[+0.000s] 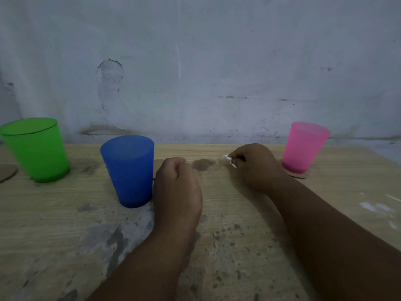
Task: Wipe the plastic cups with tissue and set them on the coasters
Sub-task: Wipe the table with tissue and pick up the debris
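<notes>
Blue cup [128,170] stands upright left of centre, just beside your left hand [176,192], which is curled on nothing, so it's the nearer grab while your right hand [253,166] pinches the tissue [229,159] mid-frame.

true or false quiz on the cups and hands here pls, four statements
1. The pink cup stands on a coaster. True.
2. The right hand grips the blue cup. False: it pinches a scrap of tissue; the blue cup stands over by the left hand.
3. The green cup lies on its side. False: it stands upright, mouth up.
4. The left hand is curled into a fist. True.
</notes>
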